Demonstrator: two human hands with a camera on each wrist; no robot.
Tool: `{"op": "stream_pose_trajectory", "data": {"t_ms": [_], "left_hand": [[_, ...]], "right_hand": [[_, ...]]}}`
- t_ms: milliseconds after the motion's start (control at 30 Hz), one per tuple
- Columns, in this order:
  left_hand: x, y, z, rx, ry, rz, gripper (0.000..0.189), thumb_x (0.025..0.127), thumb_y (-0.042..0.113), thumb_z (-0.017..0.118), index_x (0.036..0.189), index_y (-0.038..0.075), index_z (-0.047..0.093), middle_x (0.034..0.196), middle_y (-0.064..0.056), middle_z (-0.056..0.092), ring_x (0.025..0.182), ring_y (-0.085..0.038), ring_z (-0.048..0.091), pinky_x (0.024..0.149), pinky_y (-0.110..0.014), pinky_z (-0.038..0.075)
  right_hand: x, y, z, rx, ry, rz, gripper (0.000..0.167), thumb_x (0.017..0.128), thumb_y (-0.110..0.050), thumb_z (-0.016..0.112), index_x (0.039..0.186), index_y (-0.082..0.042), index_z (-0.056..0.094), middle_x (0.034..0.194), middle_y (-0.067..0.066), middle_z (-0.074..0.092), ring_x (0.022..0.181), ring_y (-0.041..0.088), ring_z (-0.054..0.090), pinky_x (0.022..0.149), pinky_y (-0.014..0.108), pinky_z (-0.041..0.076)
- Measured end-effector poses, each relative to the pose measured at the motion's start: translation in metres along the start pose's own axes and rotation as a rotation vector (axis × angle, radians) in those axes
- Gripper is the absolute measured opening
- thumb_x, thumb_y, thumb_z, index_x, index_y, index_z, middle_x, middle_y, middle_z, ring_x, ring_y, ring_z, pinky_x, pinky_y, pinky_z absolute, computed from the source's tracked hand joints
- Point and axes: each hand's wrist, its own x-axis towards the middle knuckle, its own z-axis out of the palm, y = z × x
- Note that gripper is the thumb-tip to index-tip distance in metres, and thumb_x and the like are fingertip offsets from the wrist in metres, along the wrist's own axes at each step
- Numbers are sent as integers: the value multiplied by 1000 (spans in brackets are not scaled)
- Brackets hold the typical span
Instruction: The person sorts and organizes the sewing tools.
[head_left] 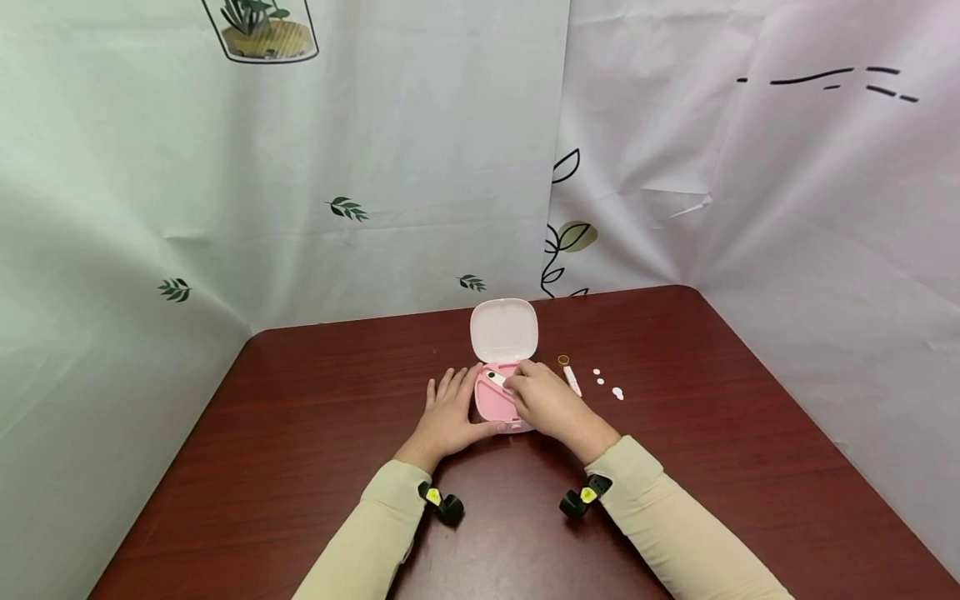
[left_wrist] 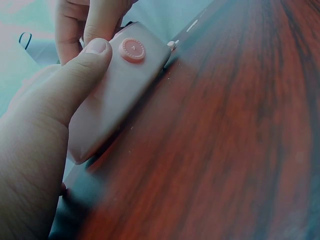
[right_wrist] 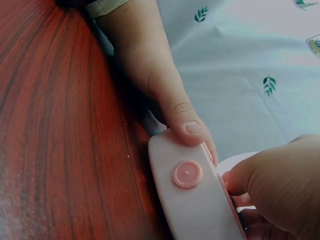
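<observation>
A small pink case (head_left: pixel 492 406) lies on the table with its pale lid (head_left: pixel 504 331) raised at the back. My left hand (head_left: pixel 446 417) steadies it: the straight, spread fingers lie along the left side and the thumb rests on the front wall, next to a round pink button (left_wrist: pixel 132 50). Over the case's right part is my right hand (head_left: pixel 551 402), fingers bent, pinching the near end of a narrow white strip (head_left: pixel 496 378) with a dark dot. The strip lies over the inner compartments. The right fingertips are partly hidden in the head view.
Right of the case, a small gold-rimmed round thing (head_left: pixel 563 360) and a white-and-pink tube (head_left: pixel 572 381) lie on the dark red table (head_left: pixel 337 400). Several small white round pieces (head_left: pixel 617 392) are scattered farther right. A printed white curtain (head_left: pixel 420 167) stands behind the table.
</observation>
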Motion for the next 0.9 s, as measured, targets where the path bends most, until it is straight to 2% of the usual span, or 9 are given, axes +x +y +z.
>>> {"op": "stream_pose_trajectory", "data": {"t_ms": [300, 567, 700, 800, 900], "left_hand": [[-1, 1, -2, -2, -17, -1, 109, 78, 77, 65, 162, 21, 23, 162, -9, 34, 151, -40, 21, 119, -65, 6], [-1, 0, 0, -4, -4, 5, 109, 78, 77, 65, 161, 20, 25, 160, -12, 36, 150, -41, 23, 118, -66, 8], [0, 0, 0, -9, -6, 6, 110, 77, 77, 65, 161, 20, 25, 160, -14, 36, 150, -41, 23, 118, -66, 7], [0, 0, -1, -15, -6, 6, 110, 76, 77, 66, 161, 21, 25, 159, -17, 37, 150, -42, 23, 118, -66, 8], [0, 0, -1, -18, -2, 7, 110, 76, 78, 65, 161, 21, 25, 158, -17, 37, 150, -42, 23, 118, -66, 8]], "right_hand": [[0, 1, 2, 5, -4, 29, 16, 91, -7, 65, 101, -7, 77, 95, 7, 60, 89, 26, 60, 82, 41, 52], [-1, 1, -1, 38, -12, 38, 16, 91, -7, 64, 101, -6, 77, 96, 7, 61, 90, 27, 60, 83, 41, 52], [0, 3, -4, 67, -12, 45, 19, 90, -7, 66, 106, -4, 75, 99, 9, 63, 88, 25, 62, 82, 40, 54], [0, 10, -7, 87, 2, 89, 23, 90, -9, 67, 112, -4, 72, 103, 11, 64, 88, 24, 63, 81, 42, 55], [1, 19, -11, 101, 42, 193, 24, 91, -11, 67, 114, -5, 70, 105, 11, 65, 90, 27, 64, 83, 46, 55]]}}
